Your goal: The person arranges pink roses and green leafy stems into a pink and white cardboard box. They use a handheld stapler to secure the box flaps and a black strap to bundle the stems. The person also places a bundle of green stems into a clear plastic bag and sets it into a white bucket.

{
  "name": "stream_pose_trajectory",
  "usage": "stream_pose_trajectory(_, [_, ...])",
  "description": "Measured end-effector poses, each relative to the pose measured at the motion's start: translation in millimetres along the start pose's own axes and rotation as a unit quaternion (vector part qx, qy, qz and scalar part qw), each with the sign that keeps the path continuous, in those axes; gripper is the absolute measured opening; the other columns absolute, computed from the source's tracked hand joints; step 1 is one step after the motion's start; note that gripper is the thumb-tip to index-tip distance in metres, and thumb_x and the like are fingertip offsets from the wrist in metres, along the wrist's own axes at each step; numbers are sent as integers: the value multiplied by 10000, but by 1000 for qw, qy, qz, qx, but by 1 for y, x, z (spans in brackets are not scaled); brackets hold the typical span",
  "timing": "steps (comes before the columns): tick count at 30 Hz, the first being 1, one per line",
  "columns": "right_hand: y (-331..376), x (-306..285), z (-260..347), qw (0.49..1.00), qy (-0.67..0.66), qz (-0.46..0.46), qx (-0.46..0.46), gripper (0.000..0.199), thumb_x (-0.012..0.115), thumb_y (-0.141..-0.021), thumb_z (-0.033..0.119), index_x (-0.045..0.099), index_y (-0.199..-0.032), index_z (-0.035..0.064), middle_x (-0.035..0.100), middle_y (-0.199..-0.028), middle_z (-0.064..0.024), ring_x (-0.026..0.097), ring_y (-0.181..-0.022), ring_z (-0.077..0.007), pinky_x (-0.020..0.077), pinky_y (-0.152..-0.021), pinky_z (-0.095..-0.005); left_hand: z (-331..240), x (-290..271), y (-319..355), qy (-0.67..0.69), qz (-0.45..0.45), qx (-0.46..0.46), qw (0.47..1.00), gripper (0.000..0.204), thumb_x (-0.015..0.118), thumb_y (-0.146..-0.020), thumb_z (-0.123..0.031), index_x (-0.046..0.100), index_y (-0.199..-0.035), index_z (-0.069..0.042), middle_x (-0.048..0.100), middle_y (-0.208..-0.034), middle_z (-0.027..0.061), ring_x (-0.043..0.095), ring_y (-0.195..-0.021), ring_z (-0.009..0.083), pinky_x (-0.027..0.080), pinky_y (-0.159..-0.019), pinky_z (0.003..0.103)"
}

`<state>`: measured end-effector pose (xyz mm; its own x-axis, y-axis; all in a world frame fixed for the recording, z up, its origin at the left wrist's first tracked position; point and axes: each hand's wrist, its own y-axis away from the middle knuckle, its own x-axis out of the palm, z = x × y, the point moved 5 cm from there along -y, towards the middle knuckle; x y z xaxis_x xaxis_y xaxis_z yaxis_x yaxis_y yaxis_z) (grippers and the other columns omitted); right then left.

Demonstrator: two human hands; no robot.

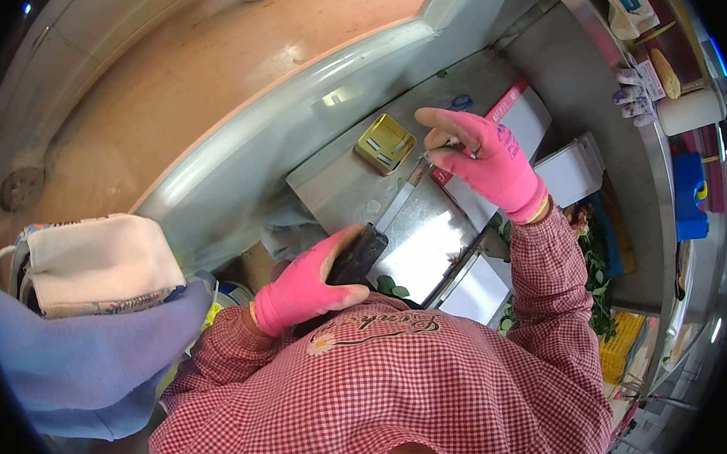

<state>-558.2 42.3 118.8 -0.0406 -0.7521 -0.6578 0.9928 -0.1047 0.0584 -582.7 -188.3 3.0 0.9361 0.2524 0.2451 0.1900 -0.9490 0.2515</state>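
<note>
Wearing a red-checked smock (373, 384) nearest the camera, being cut off at the lower edge. Showing one lilac cloth (97, 368) and one cream bag (104, 268) at far left. Wrapping the pink-gloved left hand (305, 289) around one black-handled tool (359, 256) over the metal worktop (327, 179), partly hiding the handle. Seeing one open yellow tin (386, 144) beyond the blade (399, 208), with pale contents hard to make out. Curling the pink-gloved right hand (494, 159) by the blade's far end; being unable to tell whether gripping. Glimpsing one yellow basket (623, 346) at right, partly hidden, contents unclear.
</note>
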Motion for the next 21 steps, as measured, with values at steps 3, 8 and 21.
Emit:
stream_pose_trajectory(3, [3, 13, 3, 1000, -18, 15, 13, 524, 616, -847, 12, 521, -1362, 32, 649, -1035, -90, 624, -971, -167, 478, -885, -284, 4, -8, 11, -58, -23, 41, 997, 897, 730, -736, -323, 332, -1448, 50, 539, -1227, 110, 526, -1119, 177, 413, -991, 315])
stream_pose_trajectory(8, [11, 26, 12, 997, -45, 40, 50, 529, 593, -856, -16, 502, -1376, 13, 664, -1036, -90, 624, -963, -142, 478, -888, -264, 15, -9, 21, -53, -16, 43, 998, 868, 754, -742, -344, 379, -1413, 60, 569, -1235, 177, 562, -1116, 214, 431, -988, 330])
stream_pose_trajectory(21, [6, 34, 7, 994, 104, 26, 20, 474, 664, -853, 99, 562, -1312, 43, 687, -1064, -142, 649, -1004, -262, 505, -888, -339, 3, -9, 34, -38, -14, 32, 999, 845, 749, -749, -321, 385, -1408, 62, 575, -1193, 153, 557, -1085, 195, 441, -962, 321])
